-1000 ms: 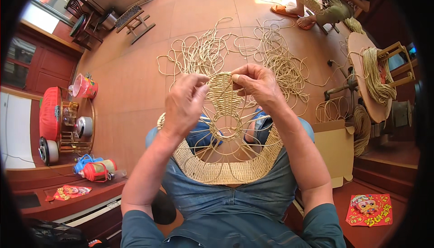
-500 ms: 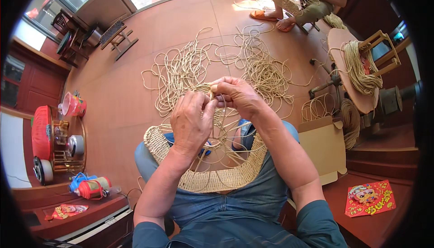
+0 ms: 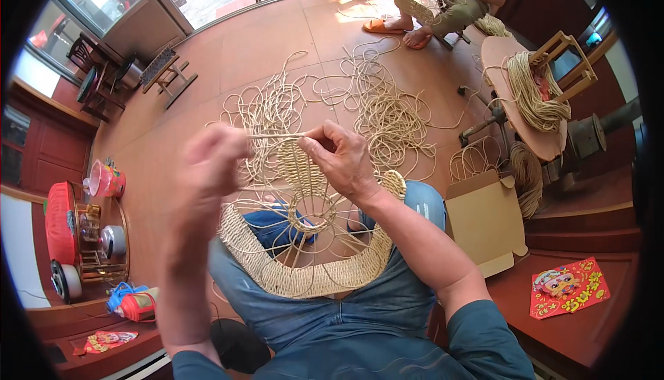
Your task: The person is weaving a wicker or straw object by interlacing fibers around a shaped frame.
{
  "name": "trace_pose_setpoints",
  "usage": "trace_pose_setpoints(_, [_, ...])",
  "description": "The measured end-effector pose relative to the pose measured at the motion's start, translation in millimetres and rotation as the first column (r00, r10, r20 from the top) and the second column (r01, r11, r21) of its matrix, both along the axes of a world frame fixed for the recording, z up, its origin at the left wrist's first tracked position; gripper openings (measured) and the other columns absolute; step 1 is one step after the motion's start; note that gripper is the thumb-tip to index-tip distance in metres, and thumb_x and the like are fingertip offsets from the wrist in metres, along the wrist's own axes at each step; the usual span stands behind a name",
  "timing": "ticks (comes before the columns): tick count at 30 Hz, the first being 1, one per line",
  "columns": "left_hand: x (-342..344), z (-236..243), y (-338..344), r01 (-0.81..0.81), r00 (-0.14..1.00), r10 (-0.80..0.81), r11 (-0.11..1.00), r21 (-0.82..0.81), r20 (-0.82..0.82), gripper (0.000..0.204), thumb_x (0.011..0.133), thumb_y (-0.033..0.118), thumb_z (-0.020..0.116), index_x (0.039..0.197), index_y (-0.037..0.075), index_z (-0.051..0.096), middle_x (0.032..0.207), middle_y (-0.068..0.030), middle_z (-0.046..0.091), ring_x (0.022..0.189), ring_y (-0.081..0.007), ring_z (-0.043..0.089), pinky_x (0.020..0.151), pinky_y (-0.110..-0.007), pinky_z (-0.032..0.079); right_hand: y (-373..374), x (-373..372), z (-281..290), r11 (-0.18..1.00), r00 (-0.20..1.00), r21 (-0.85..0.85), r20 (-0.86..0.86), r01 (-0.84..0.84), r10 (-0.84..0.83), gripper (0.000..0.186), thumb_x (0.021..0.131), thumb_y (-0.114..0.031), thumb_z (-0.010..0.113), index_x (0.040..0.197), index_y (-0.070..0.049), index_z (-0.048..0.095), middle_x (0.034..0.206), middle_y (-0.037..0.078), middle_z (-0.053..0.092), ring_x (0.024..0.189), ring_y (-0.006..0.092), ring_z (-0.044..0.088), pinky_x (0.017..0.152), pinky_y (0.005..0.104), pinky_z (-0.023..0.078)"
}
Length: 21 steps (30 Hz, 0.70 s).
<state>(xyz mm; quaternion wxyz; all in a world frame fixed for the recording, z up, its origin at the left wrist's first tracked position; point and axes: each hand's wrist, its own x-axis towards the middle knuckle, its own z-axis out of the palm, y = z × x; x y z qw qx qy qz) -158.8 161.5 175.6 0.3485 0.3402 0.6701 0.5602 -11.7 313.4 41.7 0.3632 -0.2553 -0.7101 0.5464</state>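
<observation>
A half-made woven basket [image 3: 315,282] of straw-coloured cord lies across my lap, its thick band curving round the near side. Thin spokes run inward from the band to a small twisted ring [image 3: 332,208], and a narrow woven strip [image 3: 299,172] extends beyond it. Above the strip's far end, my right hand [image 3: 342,162] pinches a cord between thumb and forefinger. That cord [image 3: 273,135] stretches straight left into my left hand [image 3: 216,158], which is blurred by motion but closed like a fist around it.
Two tangled heaps of loose cord [image 3: 398,120] lie on the tiled floor ahead. Coiled cord [image 3: 532,96] hangs on a wooden frame at right, above an open cardboard box [image 3: 484,221]. Another person [image 3: 456,6] sits at far right with similar weaving. A low stool [image 3: 162,72] stands far left.
My left hand has swung out to the left, drawing the cord straight between both hands. The hands were close together before; the ring and spokes now show more fully. The view has shifted slightly.
</observation>
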Motion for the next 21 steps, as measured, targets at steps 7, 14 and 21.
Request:
trace_pose_setpoints(7, [-217.0, 83.1, -257.3, -0.469, 0.869, 0.491, 0.857, 0.213, -0.064, 0.026, 0.111, 0.036, 0.065, 0.101, 0.012, 0.069, 0.066, 0.0119, 0.038, 0.052, 0.0008, 0.027, 0.046, -0.023, 0.018, 11.6, -8.3, -17.6, 0.988, 0.996, -0.155, 0.092, -0.007, 0.022, 0.027, 0.098, -0.027, 0.078, 0.088, -0.003, 0.073, 0.073, -0.001, 0.067, 0.061, 0.0053, 0.061, 0.054, 0.0245, 0.049])
trace_pose_setpoints(14, [-335.5, 150.1, -627.6, -0.938, -0.312, 0.673, -0.106, 0.330, -0.670, 0.047, 0.098, 0.037, 0.074, 0.122, -0.003, 0.075, 0.108, -0.0137, 0.076, 0.099, -0.0254, 0.070, 0.082, -0.039, 0.056, 14.9, -17.9, -21.7, 0.899, 0.996, -0.431, 0.013, -0.077, 0.092, 0.031, 0.094, -0.027, 0.079, 0.076, -0.004, 0.072, 0.070, 0.000, 0.069, 0.066, 0.0069, 0.061, 0.061, 0.0282, 0.050])
trace_pose_setpoints(21, [-280.7, 54.2, -494.6, -0.871, -0.084, 0.494, 0.386, 0.305, -0.866, 0.029, 0.106, 0.023, 0.062, 0.113, -0.002, 0.074, 0.109, -0.0151, 0.074, 0.103, -0.0272, 0.069, 0.095, -0.041, 0.053, 14.0, -19.1, -17.8, 0.805, 0.980, -0.562, -0.155, -0.192, 0.126, 0.017, 0.095, -0.020, 0.078, 0.103, -0.009, 0.068, 0.076, -0.002, 0.062, 0.054, 0.0042, 0.050, 0.045, 0.0220, 0.039])
